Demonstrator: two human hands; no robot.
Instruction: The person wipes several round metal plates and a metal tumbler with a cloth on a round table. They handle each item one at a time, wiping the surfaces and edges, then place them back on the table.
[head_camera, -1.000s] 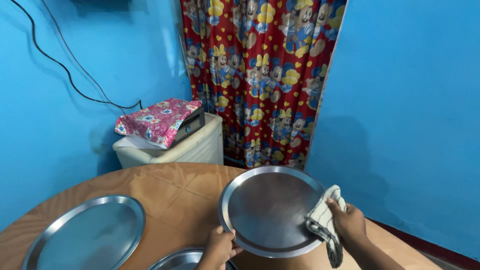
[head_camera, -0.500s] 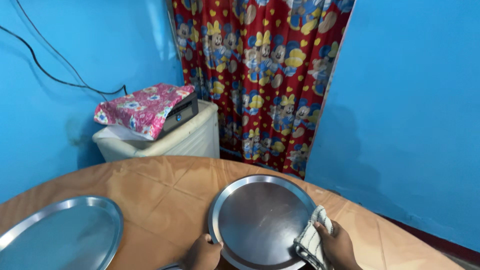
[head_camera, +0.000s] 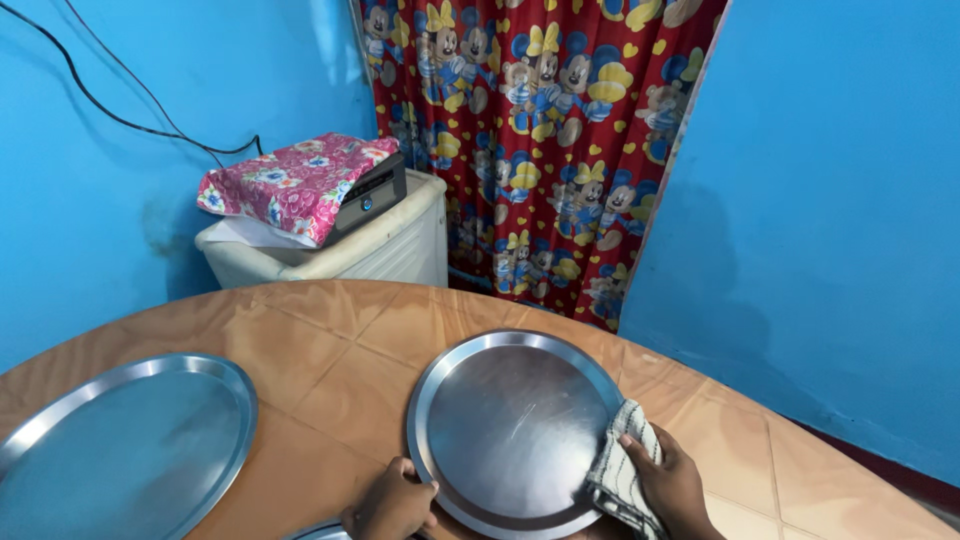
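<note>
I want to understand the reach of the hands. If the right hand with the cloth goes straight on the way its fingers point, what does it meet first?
The right hand presses a checked cloth on the round steel plate, fingers pointing up-left. Going straight on, it would probably slide across the plate's flat face and meet its far rim first; depth is hard to judge.

No packages, labels, signs or screens are in view. The nearest candidate is a dark box-shaped device (head_camera: 368, 196) behind the bench's far edge, resting on a cream ribbed cabinet (head_camera: 385, 262) and half covered by a pink floral cloth (head_camera: 285, 185). Its exposed front is a plain dark panel with one small round blue-ringed button; no display can be made out.
</note>
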